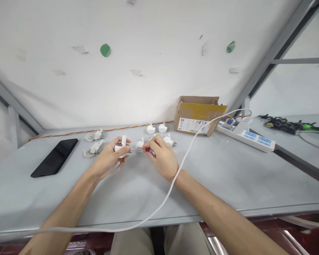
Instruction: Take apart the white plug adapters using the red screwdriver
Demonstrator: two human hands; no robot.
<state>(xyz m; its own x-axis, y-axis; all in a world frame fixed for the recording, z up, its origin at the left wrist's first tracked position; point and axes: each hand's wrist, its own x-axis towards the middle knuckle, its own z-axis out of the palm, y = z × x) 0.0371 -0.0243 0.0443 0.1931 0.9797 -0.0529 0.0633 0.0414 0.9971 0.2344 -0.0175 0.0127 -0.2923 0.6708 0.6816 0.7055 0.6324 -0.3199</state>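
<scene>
Between the thumb and fingers of my left hand [108, 159] is a white power plug [120, 150], its pins toward the right. My right hand [163, 157] grips a small screwdriver [148, 149] by its red handle. The thin metal shaft points left, and its tip meets the plug's pin side; the exact contact point is too small to make out. Just behind the hands stand several more white plugs [150, 129], one [139, 144] close to the screwdriver shaft. To the left of my left hand lie other white plugs [93, 148] with their pins showing.
A black phone [55, 157] lies at the left. Behind sits an open cardboard box [196, 115]; right of it is a white power strip [248, 136]. A white cable [172, 184] loops across in front of my right wrist. Dark bundled wires [287, 124] lie far right.
</scene>
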